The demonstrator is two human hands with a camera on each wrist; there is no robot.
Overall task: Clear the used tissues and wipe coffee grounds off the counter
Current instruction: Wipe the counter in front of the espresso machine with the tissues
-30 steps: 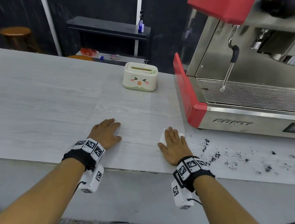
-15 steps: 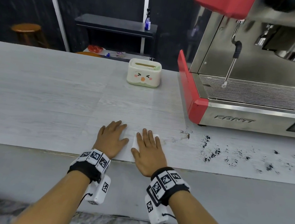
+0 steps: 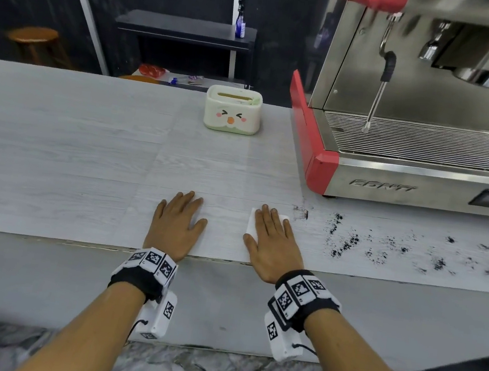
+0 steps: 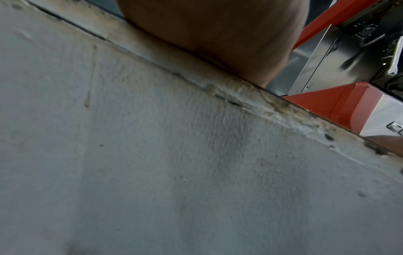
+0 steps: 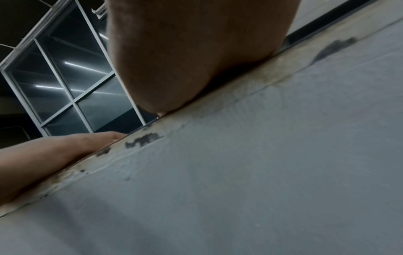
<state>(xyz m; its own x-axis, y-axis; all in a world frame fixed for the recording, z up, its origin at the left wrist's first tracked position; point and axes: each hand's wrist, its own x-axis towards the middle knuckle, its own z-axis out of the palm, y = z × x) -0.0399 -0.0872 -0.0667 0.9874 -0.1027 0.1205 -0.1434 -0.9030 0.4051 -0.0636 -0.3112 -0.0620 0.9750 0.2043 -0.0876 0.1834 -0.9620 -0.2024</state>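
Tissue [image 3: 252, 220] is flat on the counter [image 3: 85, 165], pinned under my right hand [image 3: 273, 244]. My fingers are straight and spread over it, palm down, so only the tissue's far edge and its left side peek out. It's a small white folded square, sitting near the counter's front edge, out in front of the espresso machine's red corner and a bit to the left of it.

Coffee grounds [image 3: 344, 243] are scattered in dark specks and little clumps along the counter in front of the espresso machine [image 3: 426, 146], starting just right of the tissue and trailing off toward the right side of the head view. One dark smear sits just beyond my fingertips, close to the tissue's right corner, not touching it as far as I can see.

My left hand [image 3: 175, 226] lies flat on bare counter too, fingers straight and relaxed, holding nothing. It's left of the tissue with a clear gap between the two hands. Both wrists hang past the counter's front edge.

A cream tissue box [image 3: 233, 110] with a squinting cartoon face stands farther back on the counter, just left of the machine's red side panel.

Wrist cams are pretty useless here: mostly the counter's grey front face [image 4: 174, 172], its worn stained lip, and the underside of each wrist [image 5: 196, 51].
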